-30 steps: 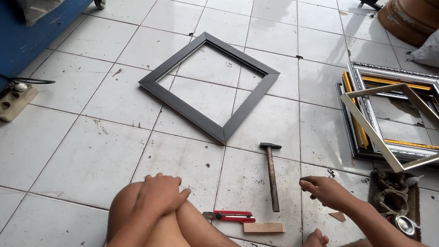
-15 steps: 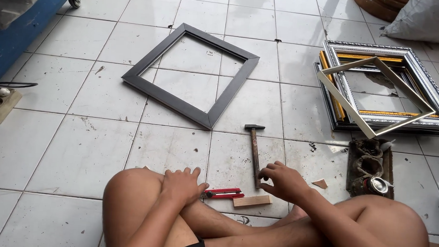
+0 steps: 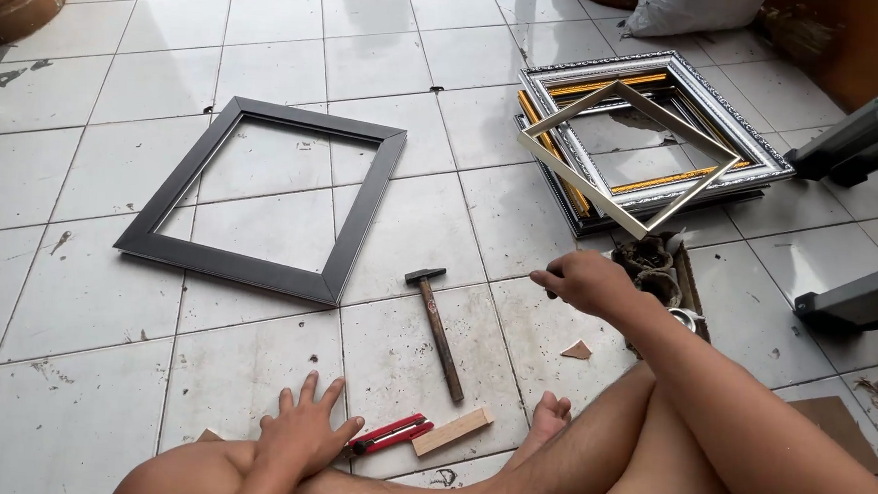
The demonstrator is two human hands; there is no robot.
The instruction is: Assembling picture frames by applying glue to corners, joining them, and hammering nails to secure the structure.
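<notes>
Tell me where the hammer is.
The hammer lies on the tiled floor at centre, between the dark frame and the right hand, above the wooden block.

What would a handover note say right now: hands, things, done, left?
Left hand: flat on the left knee, fingers spread, holding nothing.
Right hand: raised, fingers curled, beside the small tray of fasteners; whether it holds anything cannot be told.
Wooden-handled hammer, red utility knife and short wooden block: on the white floor tiles, untouched.
Done: dark rectangular frame lies assembled; silver and gold frames stacked to the right.
Left: cannot tell from this view.
</notes>
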